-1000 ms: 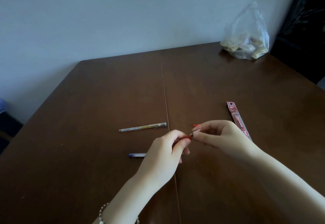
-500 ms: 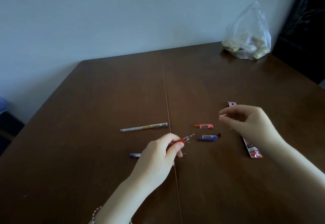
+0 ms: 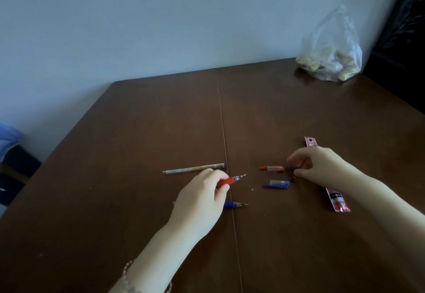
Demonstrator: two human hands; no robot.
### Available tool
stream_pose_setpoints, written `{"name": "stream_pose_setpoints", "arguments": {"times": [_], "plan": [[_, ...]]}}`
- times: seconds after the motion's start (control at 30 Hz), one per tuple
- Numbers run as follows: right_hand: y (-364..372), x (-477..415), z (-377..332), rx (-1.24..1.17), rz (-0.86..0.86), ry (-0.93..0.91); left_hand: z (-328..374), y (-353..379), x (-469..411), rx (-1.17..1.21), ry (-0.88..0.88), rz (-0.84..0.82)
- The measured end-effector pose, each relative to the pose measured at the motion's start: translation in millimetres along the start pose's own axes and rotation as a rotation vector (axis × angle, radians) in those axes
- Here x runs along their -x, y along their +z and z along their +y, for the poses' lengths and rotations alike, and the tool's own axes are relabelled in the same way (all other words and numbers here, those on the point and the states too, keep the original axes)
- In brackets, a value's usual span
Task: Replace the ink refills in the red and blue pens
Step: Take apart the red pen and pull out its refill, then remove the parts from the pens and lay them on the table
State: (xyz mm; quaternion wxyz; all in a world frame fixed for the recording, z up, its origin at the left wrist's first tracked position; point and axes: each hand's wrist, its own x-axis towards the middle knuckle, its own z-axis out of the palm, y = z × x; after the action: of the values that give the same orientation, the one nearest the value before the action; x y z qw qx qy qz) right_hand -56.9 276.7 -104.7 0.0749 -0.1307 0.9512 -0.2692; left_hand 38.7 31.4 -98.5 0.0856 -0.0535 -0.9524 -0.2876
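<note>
My left hand [image 3: 202, 198] grips the red pen [image 3: 230, 180] by its red grip, bare tip pointing right, just above the table. The blue pen [image 3: 234, 204] lies under that hand with only its tip end showing. My right hand [image 3: 315, 166] hovers low to the right, thumb and forefinger pinched on a tiny dark tip cap [image 3: 292, 166]. A red cap [image 3: 271, 168] and a blue cap [image 3: 276, 184] lie between the hands. Another small dark piece [image 3: 292, 180] sits beside the blue cap. The red refill packet [image 3: 338, 200] lies partly under my right wrist.
A clear pen with a yellowish refill [image 3: 193, 169] lies just beyond my left hand. A plastic bag with pale lumps [image 3: 331, 62] stands at the far right corner of the brown table [image 3: 138, 131]. A seam runs down the table's middle.
My hands have parted. The right hand left the red pen's tip, swung right, then came down beside the caps. The left hand still holds the red pen.
</note>
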Motion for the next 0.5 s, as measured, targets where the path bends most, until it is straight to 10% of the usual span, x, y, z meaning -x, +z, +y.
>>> {"name": "stream_pose_setpoints", "arguments": {"times": [0.27, 0.5], "plan": [[-9.5, 25.9, -15.7, -0.046, 0.173, -0.076, -23.7, 12.2, -17.5, -0.225, 0.104, -0.131], [-10.5, 35.2, -32.2, -0.064, 0.140, -0.123, -42.7, -2.9, -41.9, -0.352, 0.110, 0.083]]}}
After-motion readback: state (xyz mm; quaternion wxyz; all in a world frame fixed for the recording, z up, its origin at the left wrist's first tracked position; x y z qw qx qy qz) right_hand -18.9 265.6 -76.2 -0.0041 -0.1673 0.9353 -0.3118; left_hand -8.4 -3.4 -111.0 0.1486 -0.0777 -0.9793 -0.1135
